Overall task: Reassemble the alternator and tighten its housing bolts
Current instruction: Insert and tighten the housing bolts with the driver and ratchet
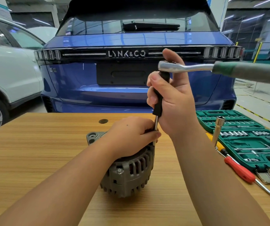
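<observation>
A wooden table (pixel 33 152) stands in a garage, a blue car (pixel 131 88) filling the room beyond both hands and a white car (pixel 8 69) off to the left. Under the left hand (pixel 131 136), which grips its top and probably steadies the shaft, sits the alternator (pixel 127 173); the right hand (pixel 171 101) above is clamped on the black extension handle (pixel 159 101) beneath the ratchet (pixel 196 67). Right of that hand, near the table edge, lie a green socket case (pixel 248 141) and a red screwdriver (pixel 240 172).
</observation>
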